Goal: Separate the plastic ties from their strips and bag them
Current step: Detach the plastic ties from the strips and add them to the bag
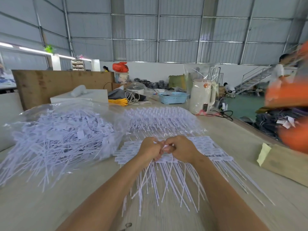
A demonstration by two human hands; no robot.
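Note:
My left hand [150, 150] and my right hand [180, 150] meet at the table's middle, fingers curled, both gripping a strip of white plastic ties [166, 177] whose tails hang toward me. More strips of ties [210, 147] lie fanned flat under and beside my hands. Further back sits another stack of strips [160, 119] in clear plastic. On the left a big clear bag [66, 130] holds a heap of loose white ties, with many spilling out of its mouth onto the table.
A cardboard piece with yellow paper [283, 162] lies at the right edge. A white kettle [202, 97], a blue basket [173, 97], yellow cord [118, 102] and a white box [80, 97] stand at the back. An orange-clad person [293, 100] moves at the right.

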